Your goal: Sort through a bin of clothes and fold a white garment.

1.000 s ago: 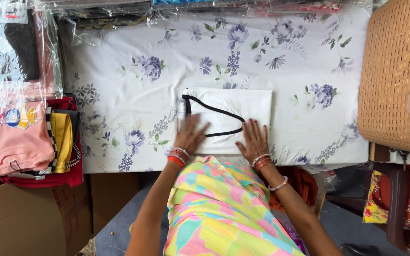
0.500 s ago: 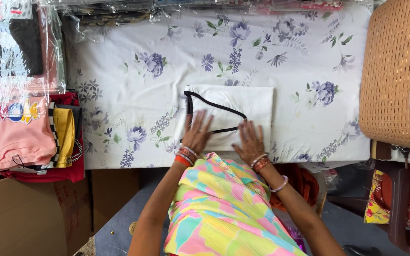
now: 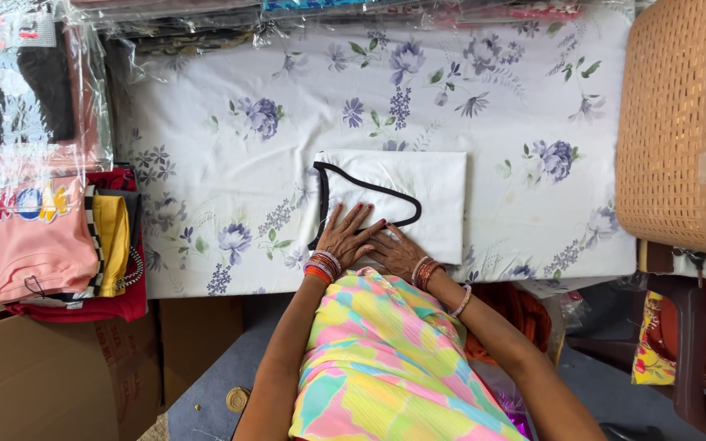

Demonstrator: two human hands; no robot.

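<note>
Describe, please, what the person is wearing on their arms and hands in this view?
Both forearms are bare, with no sleeves showing. The left hand has a stack of bangles at the wrist, orange-red and pale ones. The right hand has darker red bangles at the wrist and a thin pale beaded bracelet further up the forearm. The fingernails look painted dark red.

Folded white garment [image 3: 418, 196] with black-trimmed neckline, lying flat on the floral bedsheet [image 3: 222, 139]. Left hand [image 3: 347, 237] and right hand [image 3: 398, 251], both flat with fingers spread, press side by side on the garment's near edge (bangles at each wrist). Left of the garment: stack of folded clothes [image 3: 59, 245], pink on top. Right of it: woven plastic chair [image 3: 680, 122].
</note>
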